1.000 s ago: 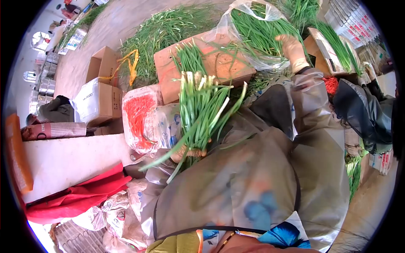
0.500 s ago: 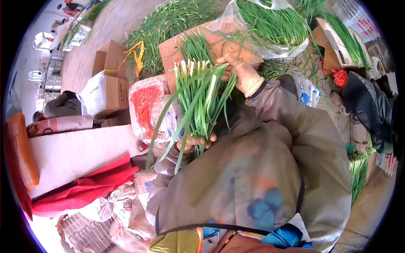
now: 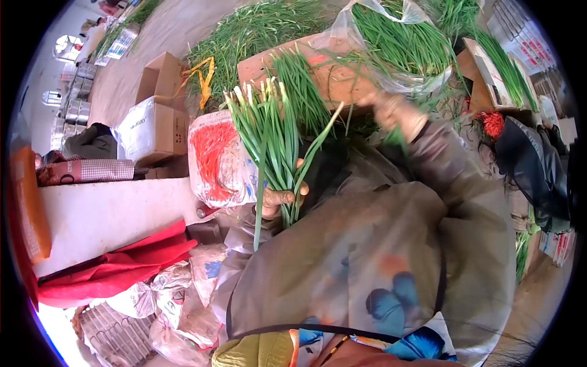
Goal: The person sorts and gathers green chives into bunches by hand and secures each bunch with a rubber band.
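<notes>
My left hand (image 3: 280,199) is wrapped round a bunch of garlic chives (image 3: 272,140), low on its leaves, with the pale cut ends pointing up and away from me. One stalk leans out to the right of the bunch. My right hand (image 3: 396,115) is off to the right, apart from the bunch and smeared by motion. A blurred bit of green shows just below it; whether the fingers hold it I cannot tell. Behind the bunch, more chives (image 3: 302,92) lie on a brown board (image 3: 342,82).
A clear plastic bag (image 3: 440,79) full of chives lies beyond the board, near a heap of loose greens (image 3: 244,37). Red ties (image 3: 214,153) rest on a printed sack at left. Cardboard box (image 3: 168,131), white tabletop (image 3: 116,214) and red cloth (image 3: 122,266) are left.
My right hand has left the bunch and swung to the right. The long leaves that drooped over the bunch's left and right sides are mostly gone from it. My left hand keeps its hold.
</notes>
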The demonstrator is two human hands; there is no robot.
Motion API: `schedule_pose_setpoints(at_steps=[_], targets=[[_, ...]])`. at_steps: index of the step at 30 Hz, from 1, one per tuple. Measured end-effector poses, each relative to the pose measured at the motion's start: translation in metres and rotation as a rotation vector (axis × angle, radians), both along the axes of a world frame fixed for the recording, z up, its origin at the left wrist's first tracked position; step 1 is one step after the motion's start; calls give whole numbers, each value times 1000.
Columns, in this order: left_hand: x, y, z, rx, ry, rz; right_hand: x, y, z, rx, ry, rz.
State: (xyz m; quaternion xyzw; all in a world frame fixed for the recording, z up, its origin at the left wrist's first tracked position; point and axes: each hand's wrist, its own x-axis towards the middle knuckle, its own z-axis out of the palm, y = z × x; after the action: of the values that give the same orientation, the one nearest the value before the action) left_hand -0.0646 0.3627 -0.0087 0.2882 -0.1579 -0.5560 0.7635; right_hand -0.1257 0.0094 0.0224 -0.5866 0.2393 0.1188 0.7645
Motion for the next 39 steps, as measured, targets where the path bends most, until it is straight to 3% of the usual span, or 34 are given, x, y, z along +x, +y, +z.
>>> schedule_pose_setpoints(at_steps=[2,4,5,6,8,9,12,13,16,18,19,21,22,23,26,28,29,31,32,34,36,38,39], targets=[[0,-1,-7,30,-83,27,-6,47,-4,462,-71,109],[-3,-3,5,152,-168,46,7,82,5,317,-253,44],[-10,-6,16,201,-66,46,17,86,8,202,-229,12],[-4,-4,12,198,-199,-42,27,86,-1,21,-252,-40],[-8,-5,19,264,-133,-108,53,75,-25,-11,-397,-272],[-16,-10,34,332,-89,-93,50,65,-8,140,-309,-206],[-17,-13,33,358,-155,-115,51,75,-3,270,-256,-137],[-17,-12,23,260,-128,-121,52,88,-1,304,-347,-209],[-19,-14,11,190,-40,-132,49,86,17,-123,-508,-39],[-17,-7,4,214,-83,-132,51,79,8,0,-560,-113],[-18,-7,5,228,-29,-24,45,80,9,149,-499,-166],[-22,-15,15,309,176,214,43,88,-2,207,-547,-348],[-22,-12,0,308,177,212,46,93,-7,247,-574,-427],[-21,-4,-28,344,-72,264,46,93,-8,246,-575,-426],[-22,-22,-23,340,-240,342,46,100,-3,461,-442,-403],[-28,-44,5,276,16,264,60,108,-22,637,-417,-431],[-32,-50,5,274,13,265,63,113,-26,521,-471,-480],[-33,-63,4,24,212,42,61,113,-24,546,-440,-466],[-29,-62,4,17,211,43,60,112,-24,572,-399,-458],[-19,-55,-6,126,-135,-55,61,110,-27,463,-411,-503],[-16,-46,-15,200,-179,-53,58,102,-20,565,-394,-554],[-12,-40,-4,342,-281,79,64,87,-23,442,-442,-630],[-5,-35,-3,403,-195,23,63,69,-21,426,-440,-570]])
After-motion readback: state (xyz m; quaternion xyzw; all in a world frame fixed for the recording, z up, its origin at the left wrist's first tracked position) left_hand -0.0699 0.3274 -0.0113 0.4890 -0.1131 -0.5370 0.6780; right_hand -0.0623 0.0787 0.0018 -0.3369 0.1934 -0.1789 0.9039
